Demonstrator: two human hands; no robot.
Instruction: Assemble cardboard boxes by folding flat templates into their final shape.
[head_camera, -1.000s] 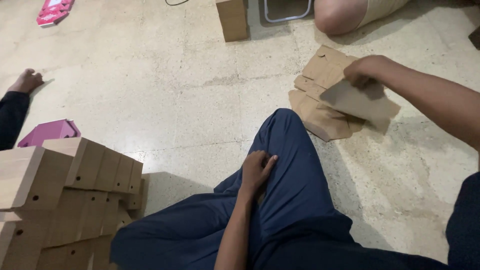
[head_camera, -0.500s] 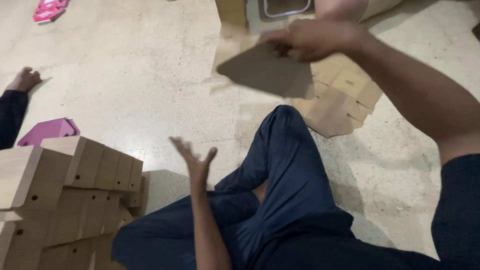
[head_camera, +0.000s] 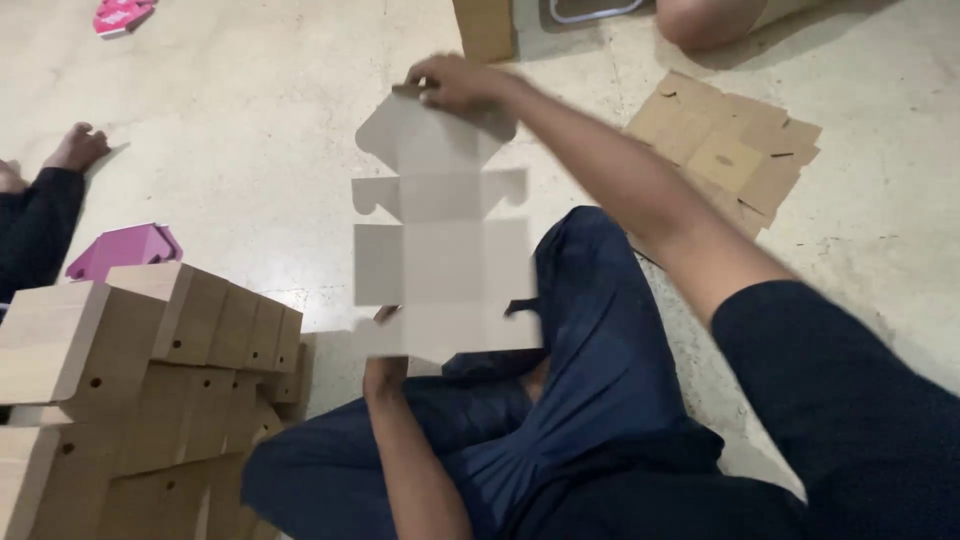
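We are holding a flat, unfolded cardboard box blank (head_camera: 440, 230) up in front of us, its pale grey side facing the camera, above our crossed legs in dark blue trousers (head_camera: 590, 400). The sheet is hanging roughly upright in the middle of the view, flaps sticking out at 3 and 9 o'clock along its length.

Our right hand (head_camera: 455, 82) is reaching across to 12 o'clock and pinching the top edge of the blank, fingers curled over the upper flap. Our left hand (head_camera: 385, 325) is sitting at 6 o'clock behind the sheet's bottom left corner; only a few fingertips are showing past the edge, touching the card, and we cannot tell whether they are gripping or merely propping it.

At 2 o'clock a stack of flat brown blanks (head_camera: 725, 150) is lying on the pale stone floor (head_camera: 250, 130), well apart from the held sheet. At 8 o'clock a pile of folded brown boxes (head_camera: 140, 380) is standing beside our left knee. Just past it, a pink object (head_camera: 125, 248) is lying on the floor, and another pink thing (head_camera: 120, 14) at 11 o'clock.

Another person's hand (head_camera: 75, 148) in a dark sleeve is resting on the floor at 9 o'clock. A standing brown box (head_camera: 484, 28) is at 12 o'clock.
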